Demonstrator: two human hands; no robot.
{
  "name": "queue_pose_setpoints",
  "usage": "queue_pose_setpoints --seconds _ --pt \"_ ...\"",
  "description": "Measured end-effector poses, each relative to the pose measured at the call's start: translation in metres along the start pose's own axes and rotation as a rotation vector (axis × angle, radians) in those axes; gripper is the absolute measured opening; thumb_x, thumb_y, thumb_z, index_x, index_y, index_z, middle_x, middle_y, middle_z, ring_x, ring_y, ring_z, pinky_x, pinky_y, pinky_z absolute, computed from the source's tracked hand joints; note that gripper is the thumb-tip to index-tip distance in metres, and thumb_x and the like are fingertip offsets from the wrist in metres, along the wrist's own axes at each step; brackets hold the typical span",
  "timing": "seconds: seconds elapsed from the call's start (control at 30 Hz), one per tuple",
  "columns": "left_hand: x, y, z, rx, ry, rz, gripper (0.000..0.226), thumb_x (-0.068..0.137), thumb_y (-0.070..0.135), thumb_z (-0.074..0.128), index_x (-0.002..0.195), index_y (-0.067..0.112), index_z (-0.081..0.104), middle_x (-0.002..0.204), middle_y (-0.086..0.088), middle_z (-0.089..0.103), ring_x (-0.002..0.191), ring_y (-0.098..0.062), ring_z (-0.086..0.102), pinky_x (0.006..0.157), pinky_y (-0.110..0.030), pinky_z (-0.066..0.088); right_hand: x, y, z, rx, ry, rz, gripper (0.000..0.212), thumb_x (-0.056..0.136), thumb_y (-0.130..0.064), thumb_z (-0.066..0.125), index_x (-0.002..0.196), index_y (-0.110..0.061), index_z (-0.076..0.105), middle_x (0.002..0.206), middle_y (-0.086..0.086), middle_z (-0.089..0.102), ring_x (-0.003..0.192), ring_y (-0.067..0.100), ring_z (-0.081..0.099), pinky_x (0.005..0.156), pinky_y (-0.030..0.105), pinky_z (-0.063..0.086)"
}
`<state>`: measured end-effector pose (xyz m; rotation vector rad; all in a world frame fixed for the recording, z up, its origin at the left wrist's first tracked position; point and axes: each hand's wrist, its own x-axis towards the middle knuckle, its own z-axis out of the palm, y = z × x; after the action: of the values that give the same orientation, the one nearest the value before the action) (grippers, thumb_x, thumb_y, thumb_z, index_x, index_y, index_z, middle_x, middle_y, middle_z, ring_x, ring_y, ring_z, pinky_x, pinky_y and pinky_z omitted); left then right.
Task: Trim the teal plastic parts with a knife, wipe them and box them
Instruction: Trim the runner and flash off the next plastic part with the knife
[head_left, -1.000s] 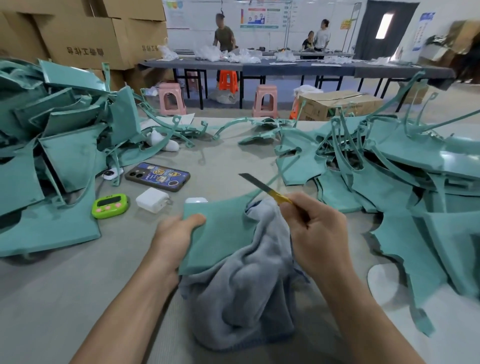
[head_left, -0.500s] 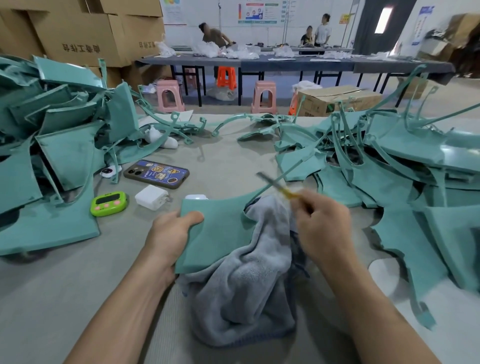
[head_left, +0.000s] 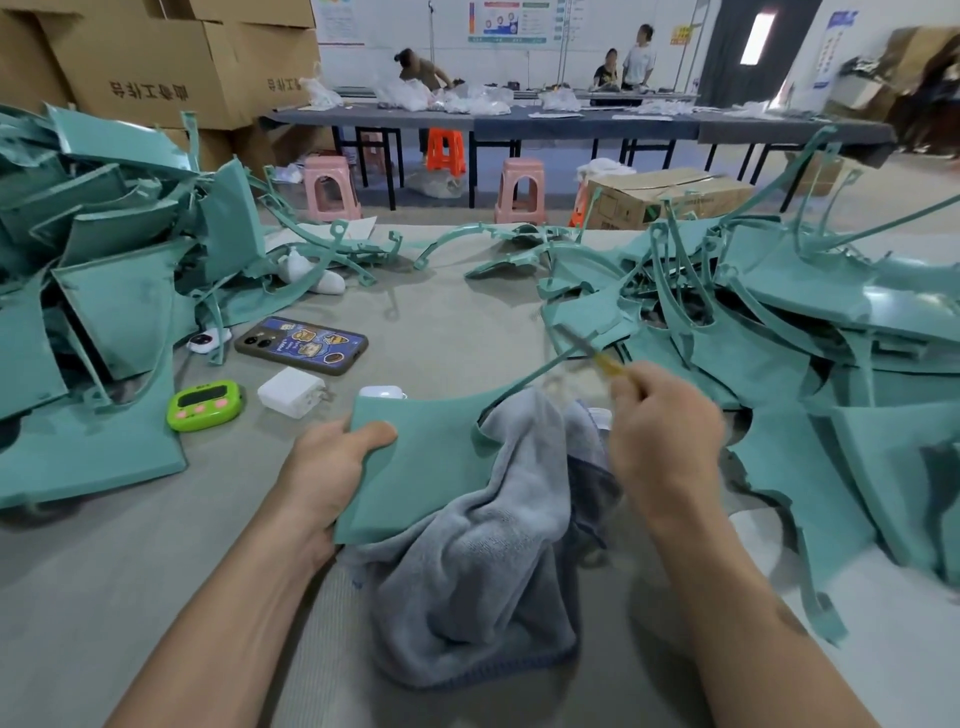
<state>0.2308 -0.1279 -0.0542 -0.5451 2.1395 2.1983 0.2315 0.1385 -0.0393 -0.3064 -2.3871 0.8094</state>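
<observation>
At the far left a heap of teal parts (head_left: 104, 291) lies loosely stacked; whether these are trimmed I cannot tell. Just right of it, on the grey desk (head_left: 104, 597), sit a green timer (head_left: 204, 404), a phone (head_left: 301, 344) in a sticker-covered case and a white charger (head_left: 291, 391).

Near the middle, the left hand (head_left: 327, 467) has its grip clamped on the near-left edge of one teal part (head_left: 426, 457), thumb on top and fingers underneath. This part is a flat, matte panel with rounded corners. Its concave far edge runs out into a thin curved arm toward the right. A grey towel (head_left: 488, 561), soft and nappy, is bunched beneath the panel and over its right side.

The right hand (head_left: 665, 436) has its grip closed round the yellow handle of the knife (head_left: 592, 354), whose slim blade, blurred, meets the thin arm. Further right a second heap (head_left: 779, 338) sprawls: panels tangled with thin arms and ringed tips, some surfaces glossy.

By my reading, this piece is at the trimming step. Wiping looks ready to follow, since the towel is already under it, and boxing remains. With two large heaps and no packed box visible on the desk, most of the job seems left.
</observation>
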Motion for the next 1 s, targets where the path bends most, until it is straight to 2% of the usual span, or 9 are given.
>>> queue_pose_setpoints --seconds 0.1,0.2,0.27,0.37,0.63,0.73,0.8,0.9,1.0 --pt "-0.001 0.001 0.001 -0.013 0.017 0.000 0.011 0.088 0.014 0.068 0.087 0.005 0.074 0.079 -0.016 0.076 0.059 -0.026 0.070 0.052 -0.031 0.056 -0.010 0.002 -0.009 0.125 0.105 0.039 0.036 0.101 -0.024 0.054 0.067 -0.014 0.050 0.053 0.000 0.047 0.051 0.015 0.037 0.050 0.026 0.026" --pt "-0.003 0.002 0.003 -0.108 0.064 -0.010 0.009 0.089 0.014 0.068 0.086 0.006 0.072 0.075 -0.011 0.076 0.057 -0.022 0.071 0.051 -0.027 0.055 -0.023 -0.013 -0.004 0.577 -0.269 0.060 0.027 0.098 -0.018 0.063 0.071 -0.017 0.071 0.076 -0.007 0.068 0.063 0.000 0.055 0.059 0.019 0.043" --pt "-0.004 0.003 0.003 -0.248 0.137 -0.013 0.006 0.089 0.012 0.068 0.087 0.007 0.072 0.071 -0.006 0.076 0.056 -0.018 0.071 0.046 -0.025 0.054 -0.027 -0.022 0.002 0.845 -0.579 0.175 0.029 0.094 -0.010 0.067 0.068 -0.018 0.077 0.121 -0.019 0.068 0.108 -0.006 0.061 0.093 0.021 0.048" --pt "-0.004 0.005 0.000 -0.473 0.303 -0.001 0.003 0.089 0.011 0.068 0.089 0.008 0.070 0.072 -0.004 0.076 0.057 -0.018 0.073 0.046 -0.029 0.056 -0.033 -0.028 0.012 0.816 -0.731 0.230 0.030 0.093 -0.009 0.067 0.066 -0.016 0.078 0.133 -0.019 0.062 0.118 -0.013 0.054 0.103 0.015 0.041" --pt "0.007 0.004 -0.014 -0.600 0.457 0.101 0.009 0.095 0.012 0.063 0.094 0.018 0.069 0.092 0.003 0.075 0.075 -0.014 0.073 0.074 -0.037 0.060 -0.013 -0.009 0.005 0.371 -0.286 0.229 0.009 0.091 -0.025 0.073 0.083 -0.027 0.078 0.064 0.000 0.071 0.062 0.024 0.063 0.062 0.042 0.055" --pt "0.008 0.003 -0.012 -0.557 0.447 0.140 0.009 0.094 0.013 0.063 0.093 0.018 0.070 0.091 0.003 0.077 0.079 -0.017 0.075 0.079 -0.043 0.061 0.004 0.007 -0.013 0.397 0.208 0.320 0.020 0.093 -0.030 0.065 0.085 -0.014 0.074 0.065 0.002 0.067 0.063 0.024 0.058 0.058 0.035 0.048" --pt "0.006 0.002 -0.010 -0.508 0.436 0.184 0.010 0.091 0.016 0.064 0.094 0.019 0.072 0.091 0.003 0.078 0.084 -0.021 0.076 0.078 -0.044 0.061 0.010 0.010 -0.024 0.380 0.398 0.234 0.019 0.097 -0.028 0.062 0.089 -0.021 0.077 0.100 0.000 0.075 0.095 0.025 0.065 0.084 0.034 0.052" --pt "0.002 0.002 -0.005 -0.372 0.444 0.319 0.011 0.088 0.020 0.064 0.090 0.026 0.073 0.086 0.011 0.078 0.082 -0.015 0.075 0.069 -0.034 0.059 0.000 -0.006 -0.026 0.368 0.302 0.017 0.014 0.098 -0.028 0.061 0.095 -0.038 0.070 0.136 -0.007 0.064 0.133 0.019 0.050 0.111 0.027 0.034" --pt "-0.006 0.002 0.001 -0.160 0.416 0.483 0.015 0.088 0.028 0.063 0.091 0.040 0.072 0.088 0.021 0.075 0.080 0.000 0.070 0.068 -0.024 0.055 -0.024 -0.026 -0.011 0.481 0.098 -0.116 0.017 0.094 -0.034 0.058 0.082 -0.030 0.069 0.076 -0.016 0.068 0.072 0.006 0.059 0.065 0.023 0.043"
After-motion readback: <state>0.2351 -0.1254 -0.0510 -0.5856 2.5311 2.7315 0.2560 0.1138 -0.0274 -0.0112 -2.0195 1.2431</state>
